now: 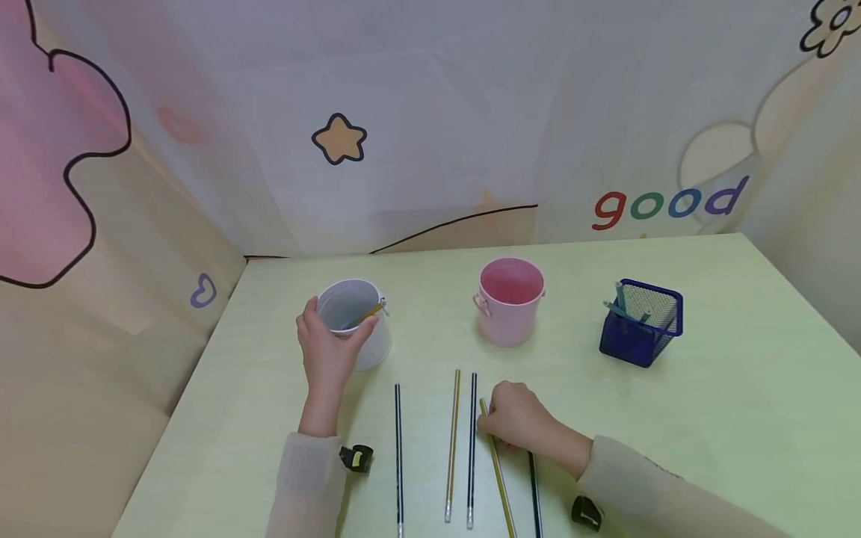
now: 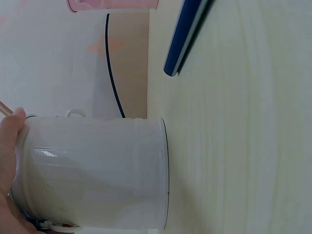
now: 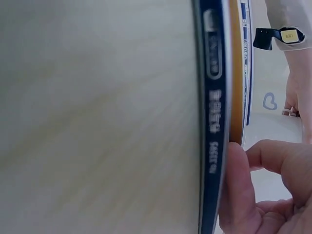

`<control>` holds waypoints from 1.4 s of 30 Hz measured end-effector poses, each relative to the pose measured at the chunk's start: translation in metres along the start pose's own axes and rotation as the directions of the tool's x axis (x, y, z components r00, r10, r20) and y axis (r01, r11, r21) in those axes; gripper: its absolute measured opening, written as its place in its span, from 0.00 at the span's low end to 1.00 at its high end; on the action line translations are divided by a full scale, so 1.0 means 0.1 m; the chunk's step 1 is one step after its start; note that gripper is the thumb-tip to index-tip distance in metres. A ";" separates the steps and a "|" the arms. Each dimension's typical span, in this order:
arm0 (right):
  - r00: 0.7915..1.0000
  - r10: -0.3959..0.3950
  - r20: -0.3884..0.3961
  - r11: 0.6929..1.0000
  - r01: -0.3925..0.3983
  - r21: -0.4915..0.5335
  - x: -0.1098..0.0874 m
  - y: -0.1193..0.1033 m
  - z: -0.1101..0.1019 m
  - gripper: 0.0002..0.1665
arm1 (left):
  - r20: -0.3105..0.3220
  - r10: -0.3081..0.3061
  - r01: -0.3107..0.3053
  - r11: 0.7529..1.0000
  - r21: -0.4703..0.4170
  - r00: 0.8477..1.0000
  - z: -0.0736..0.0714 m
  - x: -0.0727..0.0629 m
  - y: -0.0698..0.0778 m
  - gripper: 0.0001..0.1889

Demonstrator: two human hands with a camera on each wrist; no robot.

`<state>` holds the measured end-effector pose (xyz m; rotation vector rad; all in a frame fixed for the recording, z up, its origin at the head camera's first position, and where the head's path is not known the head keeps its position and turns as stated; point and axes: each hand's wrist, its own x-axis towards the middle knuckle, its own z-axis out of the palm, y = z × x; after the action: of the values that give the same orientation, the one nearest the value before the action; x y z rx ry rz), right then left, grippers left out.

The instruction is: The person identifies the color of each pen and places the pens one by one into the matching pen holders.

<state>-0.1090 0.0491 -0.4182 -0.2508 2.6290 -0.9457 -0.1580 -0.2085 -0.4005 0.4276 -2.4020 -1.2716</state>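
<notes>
My left hand [image 1: 329,344] grips the rim of a white bucket [image 1: 378,347], thumb and fingers over its near side. A yellow pencil [image 1: 368,314] leans inside that bucket. With thumb and fingertips, my right hand [image 1: 519,415] pinches a yellow striped pencil [image 1: 501,482] near its far end. Close beside that hand a dark blue pencil [image 1: 534,493] lies on the table, partly hidden by the hand; in the right wrist view this blue pencil [image 3: 213,112] runs alongside the pinched yellow one [image 3: 236,73].
Left of the right hand lie a blue striped pencil [image 1: 472,448], a yellow pencil [image 1: 454,448] and another blue pencil [image 1: 399,456]. A pink bucket [image 1: 509,321] stands at the back middle. A blue mesh holder [image 1: 628,340] with several light-coloured sticks stands at the right. A printed cloth backs the table.
</notes>
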 end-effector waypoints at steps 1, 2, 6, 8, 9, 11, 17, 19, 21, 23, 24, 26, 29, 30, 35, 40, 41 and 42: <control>1.000 0.003 -0.003 1.000 -0.003 0.007 0.00 0.00 0.00 0.20 | 0.000 0.002 -0.002 1.000 0.002 1.000 0.00 0.00 0.00 0.53; 1.000 0.010 -0.006 1.000 -0.010 0.015 0.00 0.00 0.00 0.20 | 0.000 0.004 -0.004 1.000 0.004 1.000 0.00 0.00 0.00 0.53; 1.000 0.023 -0.015 0.999 -0.022 0.040 0.01 0.00 0.01 0.19 | -0.002 0.005 -0.005 1.000 0.009 1.000 0.00 0.00 0.00 0.53; 1.000 0.022 -0.015 0.999 -0.022 0.049 0.01 0.01 0.01 0.19 | -0.006 0.005 -0.005 1.000 0.011 1.000 0.00 -0.01 0.00 0.53; 1.000 0.020 -0.016 0.999 -0.019 0.051 0.02 0.01 0.01 0.19 | -0.007 0.006 -0.006 1.000 0.011 1.000 0.00 -0.01 0.00 0.53; 1.000 0.017 -0.013 0.998 -0.016 0.061 0.02 0.01 0.01 0.18 | -0.010 0.006 -0.005 1.000 0.011 1.000 0.01 -0.01 0.00 0.53; 1.000 0.011 -0.015 0.996 -0.010 0.090 0.01 0.03 -0.01 0.16 | -0.005 0.002 -0.002 1.000 0.007 1.000 0.01 -0.01 -0.01 0.53; 1.000 0.004 -0.020 0.995 -0.002 0.097 0.00 0.03 -0.02 0.16 | -0.002 0.001 -0.001 1.000 0.008 1.000 0.01 0.00 -0.01 0.53; 0.999 -0.012 -0.031 0.995 0.015 0.096 0.00 0.04 -0.03 0.16 | 0.001 -0.001 0.001 1.000 0.009 1.000 0.01 0.00 -0.01 0.53; 0.998 -0.030 -0.047 0.995 0.034 0.093 0.01 0.05 -0.04 0.15 | 0.003 -0.001 0.001 1.000 0.010 1.000 0.00 0.00 -0.01 0.53; 0.998 -0.034 -0.050 0.995 0.038 0.095 0.01 0.04 -0.04 0.15 | 0.003 -0.001 0.001 1.000 0.010 1.000 0.00 0.00 -0.01 0.53; 0.998 -0.033 -0.054 0.994 0.038 0.098 0.02 0.04 -0.06 0.14 | 0.006 -0.001 0.001 1.000 0.008 1.000 0.00 0.00 0.00 0.53; 0.999 -0.007 -0.044 0.993 0.013 0.117 0.02 0.02 -0.08 0.11 | 0.011 -0.003 0.003 1.000 0.004 1.000 -0.01 -0.01 0.00 0.53; 0.999 0.001 -0.037 0.993 0.003 0.122 0.02 0.02 -0.09 0.10 | 0.012 -0.004 0.004 1.000 0.004 1.000 -0.01 -0.01 0.00 0.53; 0.999 0.051 0.010 0.983 -0.052 0.179 0.03 0.02 -0.11 0.07 | 0.007 0.000 0.000 1.000 0.010 1.000 -0.01 0.00 0.01 0.53; 0.994 0.096 0.055 0.965 -0.107 0.238 0.03 0.02 -0.13 0.05 | 0.011 -0.002 0.001 1.000 0.013 1.000 -0.01 0.00 0.00 0.53; 0.993 0.103 0.062 0.962 -0.116 0.246 0.03 0.02 -0.13 0.05 | 0.012 -0.004 0.004 1.000 0.014 1.000 -0.01 0.00 0.00 0.53; 0.992 0.104 0.069 0.959 -0.118 0.257 0.03 0.03 -0.13 0.04 | 0.013 -0.007 0.007 1.000 0.014 1.000 -0.01 0.00 0.00 0.53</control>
<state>-0.1172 0.0578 -0.4112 -0.0622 2.4072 -1.2120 -0.1573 -0.2093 -0.3996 0.4338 -2.4234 -1.2650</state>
